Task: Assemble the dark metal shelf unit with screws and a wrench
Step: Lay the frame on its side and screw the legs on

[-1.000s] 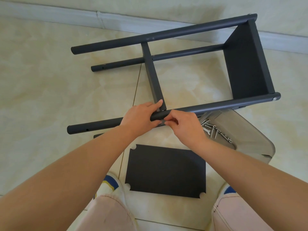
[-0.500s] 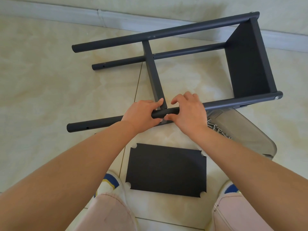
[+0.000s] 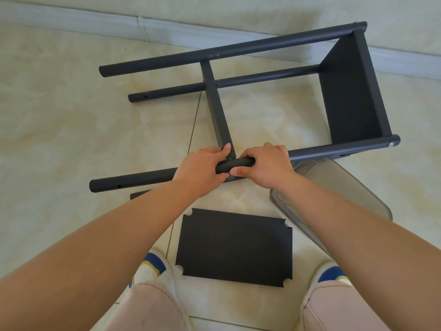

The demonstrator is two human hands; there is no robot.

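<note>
Shelf unit, dark metal and half built, lies on its side on the pale tiled floor, its four round posts running left to right. Nearest the viewer, in front of the unit, a loose flat shelf panel with notched corners lies between two shoes with blue toes. Just right of that panel a translucent grey bin lies tipped under the unit's front post; what it holds cannot be made out. Both hands grip that front post side by side at the point where the middle shelf panel meets it. The left hand wraps the post from the left, thumb up against the panel's edge. The right hand curls over the post from the right, thumb underneath. At the unit's right end a second shelf panel is fixed between the posts. Beyond the unit a pale baseboard runs along the wall.
</note>
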